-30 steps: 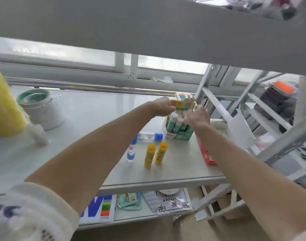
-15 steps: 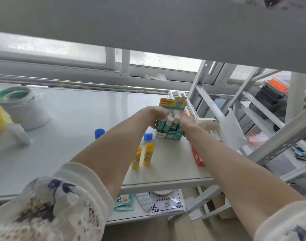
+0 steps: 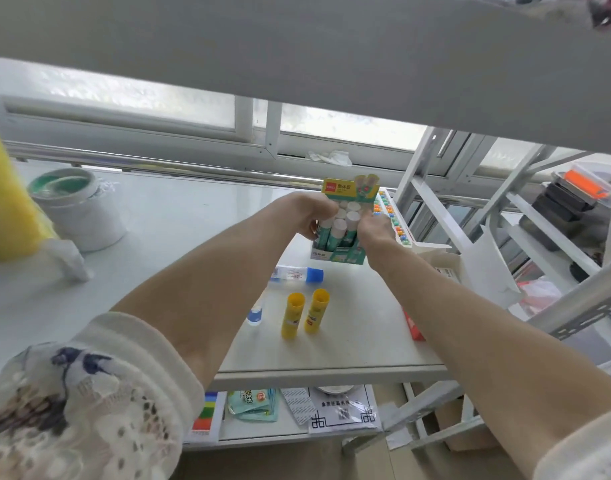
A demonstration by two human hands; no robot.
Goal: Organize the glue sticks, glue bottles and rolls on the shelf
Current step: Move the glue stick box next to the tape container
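A green display box of white-capped glue sticks [image 3: 338, 249] stands at the back right of the white shelf [image 3: 179, 216]. My left hand [image 3: 309, 211] grips its left side and my right hand [image 3: 375, 230] its right side, fingers among the white caps. Nearer to me two yellow glue sticks [image 3: 306, 315] stand upright side by side. A clear glue bottle with a blue cap [image 3: 297, 274] lies flat behind them. A second blue-labelled bottle [image 3: 255, 315] is mostly hidden by my left forearm. A white tape roll [image 3: 75, 209] with a green core sits at the far left.
A yellow object [image 3: 6, 202] fills the left edge. A tray of coloured beads [image 3: 389, 216] lies behind the box, a red pack [image 3: 413, 327] by my right arm. A shelf board [image 3: 297, 46] hangs overhead. Packets and papers [image 3: 342, 407] lie on the lower shelf. Metal racking [image 3: 505, 216] stands right.
Both hands have stayed on the glue stick box. The view has shifted, so the lying blue-capped bottle shows again beside my left forearm.
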